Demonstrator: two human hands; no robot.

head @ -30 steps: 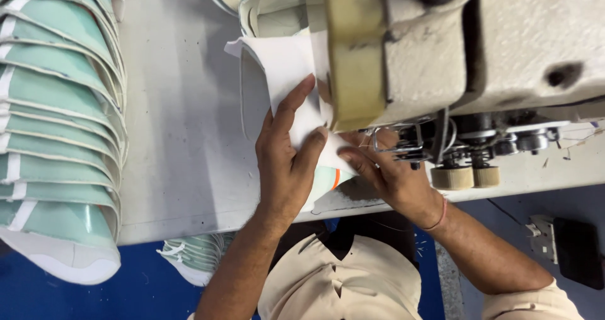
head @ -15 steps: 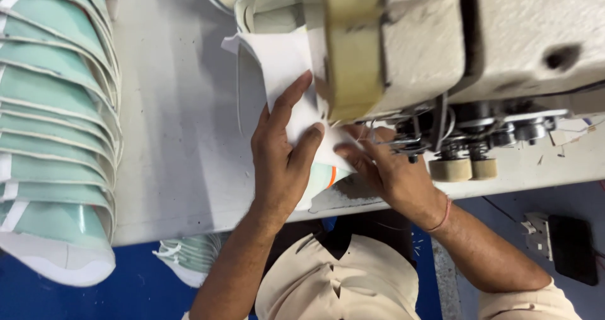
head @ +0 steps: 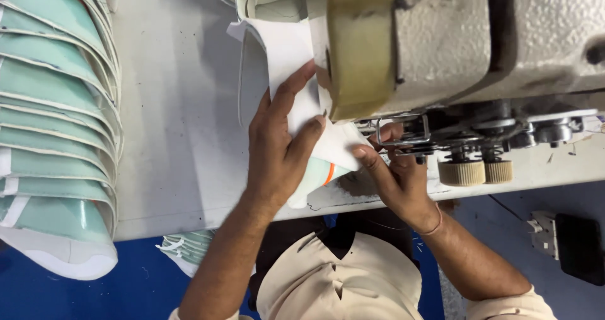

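A white fabric piece (head: 287,52) with a mint and orange edge lies on the white table (head: 183,131) and runs under the head of a beige sewing machine (head: 454,43). My left hand (head: 277,150) lies flat on the piece, fingers spread, pressing it down just left of the machine head. My right hand (head: 394,169) pinches the near edge of the same piece beside the needle area and its wire guard (head: 403,131). The needle itself is hidden by the machine head.
A tall stack of mint and white cut pieces (head: 53,118) fills the table's left side. More mint pieces (head: 189,247) hang below the table edge. Thread rollers (head: 476,169) sit under the machine at right. A dark pedal or box (head: 576,244) lies on the blue floor.
Both hands have shifted slightly toward the machine head with the fabric. My left hand's fingers now reach further up the piece.
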